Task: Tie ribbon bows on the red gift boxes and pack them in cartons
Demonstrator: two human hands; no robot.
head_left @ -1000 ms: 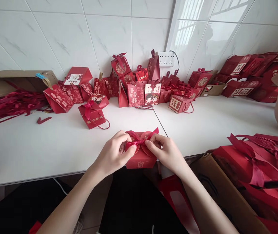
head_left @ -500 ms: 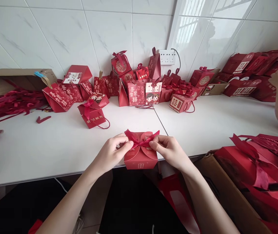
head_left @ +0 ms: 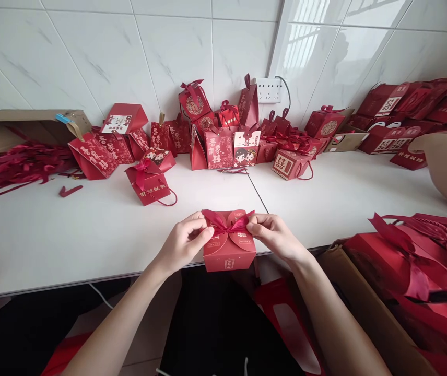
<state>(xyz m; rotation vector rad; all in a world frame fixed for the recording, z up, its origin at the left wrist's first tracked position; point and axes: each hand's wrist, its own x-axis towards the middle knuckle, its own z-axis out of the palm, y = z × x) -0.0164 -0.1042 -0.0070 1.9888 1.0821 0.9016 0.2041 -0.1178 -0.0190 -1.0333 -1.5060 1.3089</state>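
Reads matte red all over the gift box (head_left: 229, 256), with small gold characters printed on its rounded top flaps and front face. Turns to a darker, glossier crimson on the ribbon bow (head_left: 223, 225) across its top. Plain white on the table (head_left: 90, 240); white with faint grey veining on the wall tiles (head_left: 109, 57). Red with gold lettering on the gift bags (head_left: 98, 154) along the wall. Shows a cartoon couple in red and black on the white-fronted box (head_left: 246, 149). Gold double-happiness sign on the red cube box (head_left: 287, 165). Wine red through the loose ribbon heap (head_left: 23, 163). Kraft brown on the cardboard carton (head_left: 23, 128), blue tape at its corner. White on the wall socket (head_left: 267, 90).
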